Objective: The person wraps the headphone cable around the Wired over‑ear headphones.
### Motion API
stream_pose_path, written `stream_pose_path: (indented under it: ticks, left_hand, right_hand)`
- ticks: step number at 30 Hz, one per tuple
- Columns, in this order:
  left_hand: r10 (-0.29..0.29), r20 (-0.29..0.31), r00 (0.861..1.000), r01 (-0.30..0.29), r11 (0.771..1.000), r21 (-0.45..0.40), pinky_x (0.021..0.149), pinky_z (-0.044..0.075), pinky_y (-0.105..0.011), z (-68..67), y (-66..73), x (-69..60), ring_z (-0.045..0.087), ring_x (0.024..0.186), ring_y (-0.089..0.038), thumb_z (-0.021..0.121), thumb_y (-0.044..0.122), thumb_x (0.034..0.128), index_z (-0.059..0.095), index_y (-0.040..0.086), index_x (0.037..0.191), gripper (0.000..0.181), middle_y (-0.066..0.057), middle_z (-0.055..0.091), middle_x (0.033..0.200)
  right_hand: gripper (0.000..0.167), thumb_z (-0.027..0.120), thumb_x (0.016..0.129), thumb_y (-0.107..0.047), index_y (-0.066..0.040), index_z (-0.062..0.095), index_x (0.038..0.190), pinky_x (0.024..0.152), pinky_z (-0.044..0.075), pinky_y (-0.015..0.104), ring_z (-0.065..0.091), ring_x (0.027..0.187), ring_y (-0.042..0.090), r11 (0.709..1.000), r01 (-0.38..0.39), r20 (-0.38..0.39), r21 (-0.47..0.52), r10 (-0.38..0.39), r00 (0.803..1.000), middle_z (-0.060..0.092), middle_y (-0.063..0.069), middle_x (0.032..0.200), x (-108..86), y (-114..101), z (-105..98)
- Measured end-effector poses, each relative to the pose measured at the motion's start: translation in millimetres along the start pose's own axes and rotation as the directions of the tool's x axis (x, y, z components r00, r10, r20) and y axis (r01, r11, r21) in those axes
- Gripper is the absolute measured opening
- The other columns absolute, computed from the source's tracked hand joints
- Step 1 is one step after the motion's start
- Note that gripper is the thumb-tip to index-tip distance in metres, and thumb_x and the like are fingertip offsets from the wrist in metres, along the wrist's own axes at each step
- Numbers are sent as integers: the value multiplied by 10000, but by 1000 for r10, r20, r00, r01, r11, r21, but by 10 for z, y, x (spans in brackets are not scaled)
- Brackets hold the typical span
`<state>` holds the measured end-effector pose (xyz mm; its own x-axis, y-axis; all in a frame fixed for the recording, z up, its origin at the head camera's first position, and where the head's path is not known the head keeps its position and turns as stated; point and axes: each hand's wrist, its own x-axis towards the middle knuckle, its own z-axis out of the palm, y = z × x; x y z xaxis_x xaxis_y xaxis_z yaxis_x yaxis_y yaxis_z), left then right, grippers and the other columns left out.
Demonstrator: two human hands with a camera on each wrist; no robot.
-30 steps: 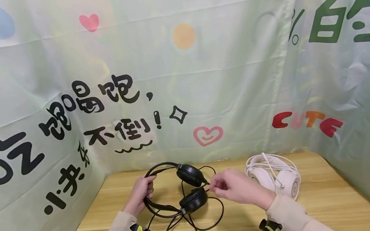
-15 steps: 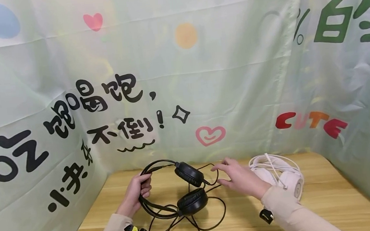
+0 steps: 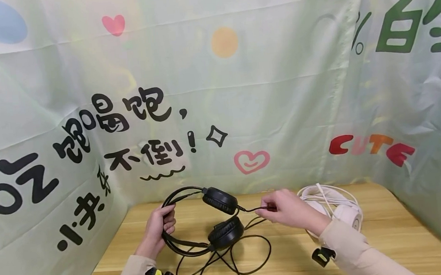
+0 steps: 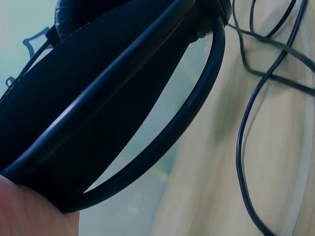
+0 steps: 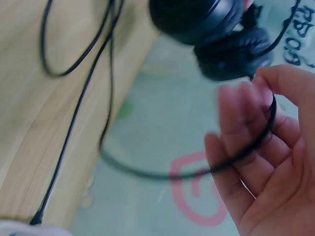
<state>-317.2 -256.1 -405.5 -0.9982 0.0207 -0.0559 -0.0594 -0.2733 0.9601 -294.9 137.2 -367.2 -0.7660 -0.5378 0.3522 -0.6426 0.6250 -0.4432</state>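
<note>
Black over-ear headphones (image 3: 226,232) are held just above the wooden table in the head view, ear cups facing right. My left hand (image 3: 157,229) grips their headband at its left end; the band's tubes and padded strap (image 4: 128,88) fill much of the left wrist view. A thin black cable (image 3: 251,209) runs from the upper ear cup to my right hand (image 3: 286,210), which pinches it between thumb and fingertips. In the right wrist view the cable (image 5: 187,175) hangs in a loop across the fingers. More cable (image 3: 269,246) lies in loose loops on the table.
White headphones (image 3: 347,216) with their white cord wrapped round them lie on the table right of my right hand, partly behind the wrist. A printed fabric curtain (image 3: 278,85) encloses the table (image 3: 391,236) at the back and both sides.
My right hand lets go near the upper ear cup, opens, moves right and takes the cable again, drawing it straighter. My left hand shifts the black headphones slightly left and up.
</note>
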Motion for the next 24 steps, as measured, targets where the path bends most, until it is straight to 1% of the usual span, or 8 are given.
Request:
stream_pose_path:
  ticks: [3,8,12,15,17,20,22,24]
  left_hand:
    - [4,-16,1000,-4,1000,-10,430,222,-176,49,9,-1,253,455,-32,549,147,1066,379,161,759,351,83,299,578]
    - [30,-49,998,-30,999,-12,435,226,-165,115,19,1,254,449,-14,553,152,1062,397,172,764,337,107,293,553]
    - [43,-78,996,-45,999,-26,434,223,-161,145,12,13,251,438,-5,542,142,1064,405,171,757,338,120,283,535]
    - [41,-88,995,-45,998,-44,432,217,-161,173,6,17,243,434,-4,535,147,1070,399,173,762,338,125,274,531]
    - [41,-89,995,-46,998,-50,431,214,-160,200,2,20,238,435,-2,538,153,1071,400,175,772,330,128,269,534]
    - [50,-89,995,-54,998,-46,432,215,-159,251,-8,28,235,439,-1,544,156,1070,399,176,780,325,128,264,540]
    - [57,-90,994,-61,997,-43,430,215,-160,290,-14,29,232,438,-1,545,152,1070,390,176,773,336,127,258,540]
    - [64,-93,994,-68,997,-44,431,217,-162,331,-20,28,233,438,-1,540,152,1072,377,178,767,347,124,253,540]
  right_hand:
    - [347,705,1043,-339,-243,607,725,533,447,209,456,432,-40,994,-25,44,111,20,999,466,-196,541,-7,-146,-34]
    - [312,638,1085,-309,-197,658,795,554,393,205,362,511,-37,980,-16,68,200,2,998,421,-164,588,-6,-355,-62]
    - [279,565,1119,-306,-206,724,912,639,464,221,481,624,-33,981,-2,71,196,-12,997,593,-154,698,-4,-479,-70]
    - [306,514,1140,-317,-191,738,975,690,493,242,518,675,-10,984,-9,65,177,-3,998,659,-121,780,4,-556,-68]
    - [329,484,1151,-313,-171,744,1006,679,479,251,490,669,1,985,-22,56,172,13,998,625,-108,776,15,-596,-62]
    - [347,459,1158,-310,-159,742,1025,634,433,258,397,612,26,984,-49,40,169,43,998,503,-92,704,35,-641,-47]
    - [350,453,1159,-301,-150,746,1040,632,421,258,384,612,27,983,-53,35,173,48,998,476,-94,701,50,-667,-25]
    - [342,459,1157,-292,-145,747,1046,663,443,252,419,634,23,984,-45,38,173,38,999,514,-96,723,66,-695,6]
